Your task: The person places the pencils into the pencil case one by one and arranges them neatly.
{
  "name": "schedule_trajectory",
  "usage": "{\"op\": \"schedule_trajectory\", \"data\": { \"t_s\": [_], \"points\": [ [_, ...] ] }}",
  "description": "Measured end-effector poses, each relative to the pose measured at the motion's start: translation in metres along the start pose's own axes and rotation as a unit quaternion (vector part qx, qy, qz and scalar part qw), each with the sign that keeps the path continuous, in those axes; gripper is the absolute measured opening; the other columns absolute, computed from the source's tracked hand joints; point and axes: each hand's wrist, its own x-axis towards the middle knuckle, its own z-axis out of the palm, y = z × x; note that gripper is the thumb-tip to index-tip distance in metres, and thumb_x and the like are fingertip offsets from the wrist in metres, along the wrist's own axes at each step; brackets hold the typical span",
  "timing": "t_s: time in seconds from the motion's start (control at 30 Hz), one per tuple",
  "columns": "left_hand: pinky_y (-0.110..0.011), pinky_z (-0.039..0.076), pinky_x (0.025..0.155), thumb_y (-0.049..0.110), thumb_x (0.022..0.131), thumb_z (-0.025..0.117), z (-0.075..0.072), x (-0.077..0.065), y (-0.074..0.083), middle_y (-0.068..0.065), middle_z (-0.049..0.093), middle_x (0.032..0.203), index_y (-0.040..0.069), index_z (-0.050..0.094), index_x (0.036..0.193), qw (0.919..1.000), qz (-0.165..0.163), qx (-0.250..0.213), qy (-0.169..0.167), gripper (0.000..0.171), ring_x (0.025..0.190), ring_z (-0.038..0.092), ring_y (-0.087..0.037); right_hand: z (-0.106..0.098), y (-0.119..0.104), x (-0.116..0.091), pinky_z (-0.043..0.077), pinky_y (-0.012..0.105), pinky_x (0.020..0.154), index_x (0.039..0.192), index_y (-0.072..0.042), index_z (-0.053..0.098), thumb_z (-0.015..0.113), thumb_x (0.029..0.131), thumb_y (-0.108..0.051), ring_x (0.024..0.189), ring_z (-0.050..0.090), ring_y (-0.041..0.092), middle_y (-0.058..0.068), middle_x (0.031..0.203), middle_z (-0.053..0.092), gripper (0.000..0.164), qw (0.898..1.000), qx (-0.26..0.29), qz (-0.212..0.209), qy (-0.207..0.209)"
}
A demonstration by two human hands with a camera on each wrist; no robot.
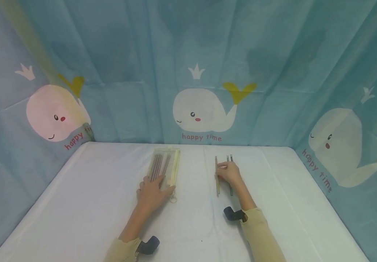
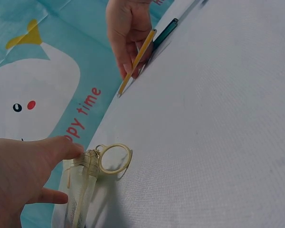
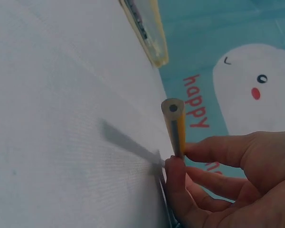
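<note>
A see-through mesh pencil case (image 1: 177,160) with a pale yellow zipper edge lies left of centre, several dark pencils (image 1: 157,165) showing inside it. My left hand (image 1: 152,193) rests across its near half, fingers over the left part and thumb at the zipper side. From the zipper end hangs a cream ring (image 2: 115,159). My right hand (image 1: 229,173) pinches a yellow pencil (image 1: 217,182) between thumb and fingertips; its flat end (image 3: 173,108) points at the right wrist camera. Dark green pencils (image 1: 231,191) lie beneath the right hand, partly hidden by it.
A white cloth (image 1: 188,225) covers the table. Behind and at both sides hangs a blue curtain (image 1: 126,109) printed with whales, close to the table's edges. Dark wrist-camera mounts (image 1: 233,214) stick out from both cuffs.
</note>
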Motion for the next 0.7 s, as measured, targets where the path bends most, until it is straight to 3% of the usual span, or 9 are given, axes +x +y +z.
{"op": "schedule_trajectory", "data": {
  "t_s": [0.7],
  "points": [
    [-0.065,0.037,0.095,0.054,0.094,0.072,0.0008,0.0003,0.0004,-0.032,0.048,0.130,0.006,0.057,0.150,1.0000,-0.002,-0.001,-0.001,0.075,0.113,0.047,-0.044,0.0015,-0.0015,0.0017,0.060,0.030,0.074,0.135,0.007,0.065,0.073,0.095,-0.006,0.081,0.073,0.018,0.025,0.116,0.074,0.042,0.997,0.063,-0.013,-0.031]
  ]
}}
